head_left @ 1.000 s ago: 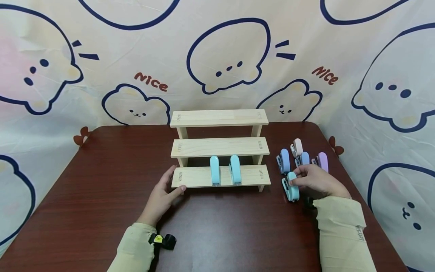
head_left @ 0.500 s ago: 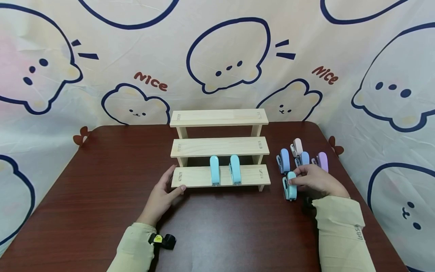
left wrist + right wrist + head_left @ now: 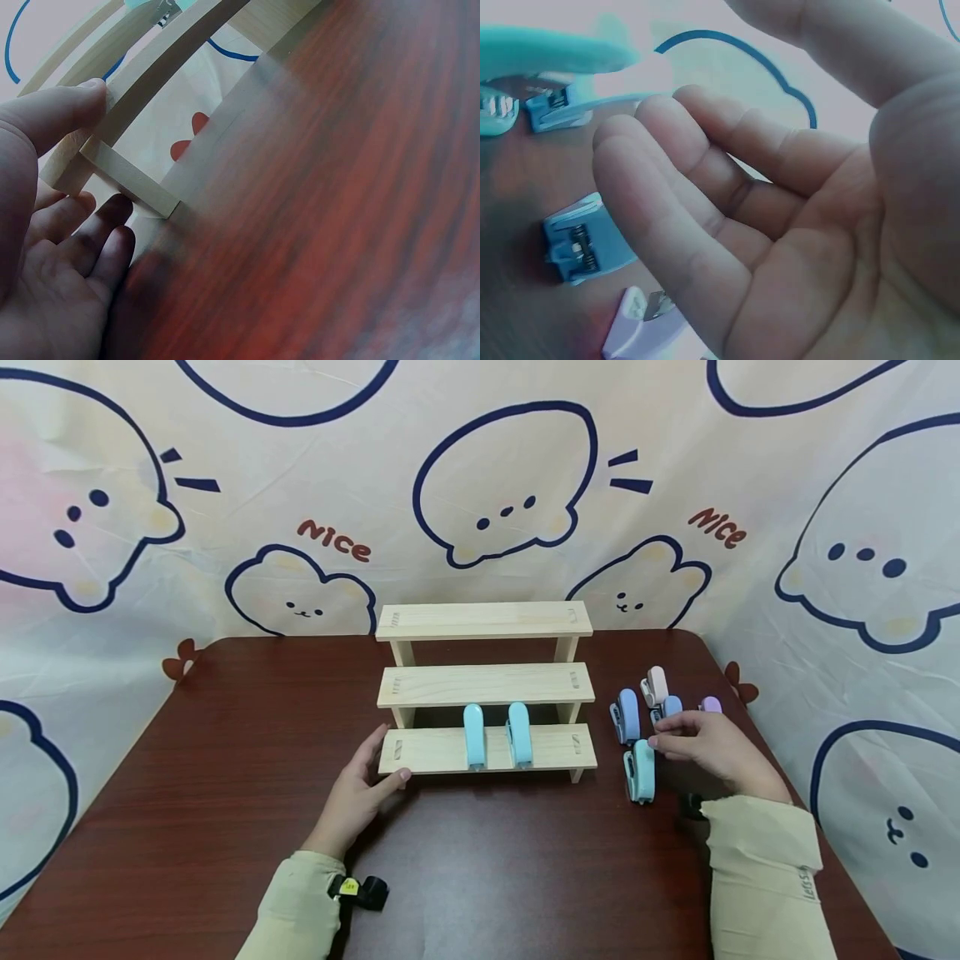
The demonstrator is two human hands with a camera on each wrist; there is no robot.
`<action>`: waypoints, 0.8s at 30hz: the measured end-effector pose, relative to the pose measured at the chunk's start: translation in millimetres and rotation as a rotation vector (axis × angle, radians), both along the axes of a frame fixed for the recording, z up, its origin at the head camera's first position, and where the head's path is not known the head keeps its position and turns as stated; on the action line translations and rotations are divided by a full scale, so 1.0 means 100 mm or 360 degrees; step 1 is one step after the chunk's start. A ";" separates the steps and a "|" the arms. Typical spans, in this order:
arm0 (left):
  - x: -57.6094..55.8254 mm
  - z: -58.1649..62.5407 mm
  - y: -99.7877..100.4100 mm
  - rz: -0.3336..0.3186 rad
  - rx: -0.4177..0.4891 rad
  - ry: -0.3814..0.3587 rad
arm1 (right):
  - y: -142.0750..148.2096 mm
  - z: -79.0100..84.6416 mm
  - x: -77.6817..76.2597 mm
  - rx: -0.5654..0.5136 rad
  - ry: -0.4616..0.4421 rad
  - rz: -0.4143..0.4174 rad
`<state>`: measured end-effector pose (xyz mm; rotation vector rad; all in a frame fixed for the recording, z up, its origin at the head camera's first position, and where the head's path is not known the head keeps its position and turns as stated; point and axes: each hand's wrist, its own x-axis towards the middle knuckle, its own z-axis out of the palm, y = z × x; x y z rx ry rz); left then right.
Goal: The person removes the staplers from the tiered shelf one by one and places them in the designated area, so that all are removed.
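Note:
My left hand (image 3: 351, 795) grips the left end of the lowest step of a three-step wooden shelf (image 3: 435, 750). In the left wrist view its thumb lies on the board's edge (image 3: 142, 82), with the other fingers bent beneath and behind. Two light-blue mini staplers (image 3: 474, 735) stand on that step, side by side. My right hand (image 3: 718, 753) hovers just right of a teal stapler (image 3: 641, 772) on the table. In the right wrist view its fingers (image 3: 667, 202) are loosely bent, the palm holds nothing, and the teal stapler (image 3: 547, 54) appears apart from them.
Behind the teal stapler are a blue stapler (image 3: 627, 717), another blue one (image 3: 671, 705), a pale pink one (image 3: 657, 683) and a purple one (image 3: 709, 703), partly hidden by the right hand. A printed cloth (image 3: 510, 468) hangs behind the dark wooden table (image 3: 487, 877).
My right hand has let go of the teal stapler and drawn slightly right. The stapler first shifted a little and turned more upright in view. My left hand and the shelf have not moved.

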<state>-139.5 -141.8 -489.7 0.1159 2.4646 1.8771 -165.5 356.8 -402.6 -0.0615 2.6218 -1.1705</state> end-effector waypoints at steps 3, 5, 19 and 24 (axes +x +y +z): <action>0.00 0.00 0.00 -0.0004 0.0003 -0.0007 | -0.03 0.05 0.02 0.0065 0.0095 0.0003; 0.01 0.00 0.01 -0.0005 0.0006 -0.0008 | -0.06 0.10 0.03 0.0103 0.0173 0.0013; 0.01 0.01 -0.01 -0.0006 -0.0005 0.0006 | -0.57 0.28 0.13 -0.0090 0.0426 0.0032; 0.01 0.00 0.00 -0.0005 -0.0008 0.0017 | -0.82 0.22 0.09 -0.0248 0.0474 0.0055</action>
